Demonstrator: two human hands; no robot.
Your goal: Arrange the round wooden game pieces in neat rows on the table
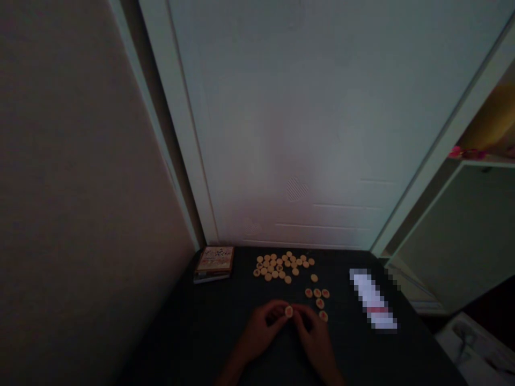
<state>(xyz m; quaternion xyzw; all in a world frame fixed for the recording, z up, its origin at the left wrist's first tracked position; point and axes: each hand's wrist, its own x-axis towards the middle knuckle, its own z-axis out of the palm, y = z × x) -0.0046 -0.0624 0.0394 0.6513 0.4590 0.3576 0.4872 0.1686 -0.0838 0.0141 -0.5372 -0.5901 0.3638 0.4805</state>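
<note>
The left hand and right hand are nearly closed, thumbs and fingertips pinching one small round disc between them, above the near part of the dark table; a light grip at the rim probably serves best, leaving its reddish mark readable; the right knuckles want care beside the loose red-marked discs; the pale cluster lies farther off.

A dark table across the bottom of the frame bears stacked books at left, clustered plain-topped and dark-marked xiangqi pieces near centre, five red-marked pieces lower right of these, and a pixelated white strip farther right.
</note>
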